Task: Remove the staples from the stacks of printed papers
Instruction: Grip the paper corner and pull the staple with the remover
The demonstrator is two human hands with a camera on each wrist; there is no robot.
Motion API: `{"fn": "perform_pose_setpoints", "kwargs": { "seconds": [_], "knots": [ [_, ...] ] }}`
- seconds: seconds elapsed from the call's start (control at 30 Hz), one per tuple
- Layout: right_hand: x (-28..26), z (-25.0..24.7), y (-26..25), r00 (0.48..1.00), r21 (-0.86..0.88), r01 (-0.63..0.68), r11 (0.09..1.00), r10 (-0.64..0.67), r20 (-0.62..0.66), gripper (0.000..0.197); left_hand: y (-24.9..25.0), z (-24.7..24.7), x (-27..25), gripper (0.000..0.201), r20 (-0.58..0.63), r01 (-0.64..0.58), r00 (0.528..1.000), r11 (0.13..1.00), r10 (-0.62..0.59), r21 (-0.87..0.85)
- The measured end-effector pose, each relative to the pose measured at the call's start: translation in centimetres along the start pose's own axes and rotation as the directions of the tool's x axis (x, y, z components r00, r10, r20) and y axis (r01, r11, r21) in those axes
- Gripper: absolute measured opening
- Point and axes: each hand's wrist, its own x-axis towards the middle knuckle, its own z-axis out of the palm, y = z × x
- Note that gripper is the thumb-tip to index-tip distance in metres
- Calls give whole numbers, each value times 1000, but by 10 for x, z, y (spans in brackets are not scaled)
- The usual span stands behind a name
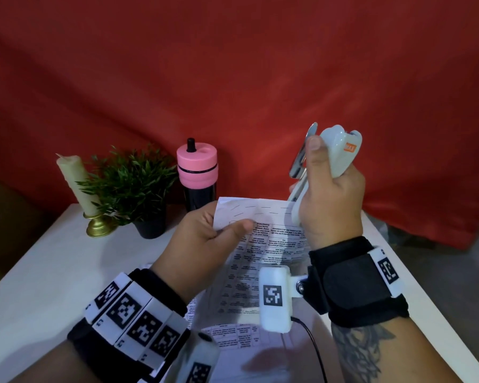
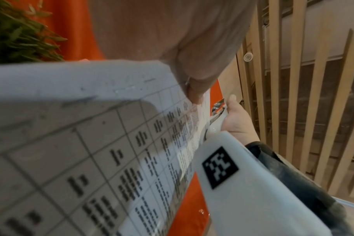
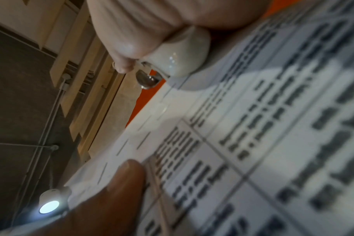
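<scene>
White table (image 1: 53, 272) under red cloth backdrop (image 1: 233, 64). Nearest, more printed sheets (image 1: 230, 334) flat on the tabletop. Above them, left hand (image 1: 205, 239) pinching stapled papers (image 1: 268, 244) by their top left corner, thumb on top, lifted off the table. Right hand (image 1: 332, 194) curled around white stapler (image 1: 335, 150), tip at the papers' top right edge. Farther back: pink-lidded bottle (image 1: 197, 172), potted plant (image 1: 133, 186), candle (image 1: 78, 183).
</scene>
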Motion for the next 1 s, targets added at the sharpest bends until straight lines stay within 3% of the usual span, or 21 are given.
{"fn": "perform_pose_setpoints", "kwargs": {
  "seconds": [0.17,0.27,0.4,0.47,0.53,0.63,0.9,1.0],
  "knots": [
    [-2,0,15,995,22,-58,998,56,85,34,-7,-4,5,31,50,29,998,995,-34,99],
    [-6,-7,20,996,101,-77,992,72,57,44,-9,-10,6,29,69,-132,990,979,122,153],
    [-9,-18,20,997,141,41,989,-32,-65,28,-1,-19,6,26,113,-318,946,934,303,163],
    [-9,-20,22,994,162,68,984,-53,-95,33,2,-23,6,23,161,-474,880,813,446,339],
    [-9,-21,26,995,172,61,983,-45,-93,35,-1,-24,6,20,262,-594,789,580,556,557],
    [-12,-20,30,997,176,64,982,-54,-59,30,-8,-25,7,21,317,-636,740,463,593,617],
    [-16,-18,33,998,173,63,983,-59,-27,29,-12,-27,4,27,345,-641,744,464,573,611],
    [-13,-20,30,997,155,64,986,-58,-45,31,-1,-25,5,48,258,-568,799,540,543,622]
  ]
}}
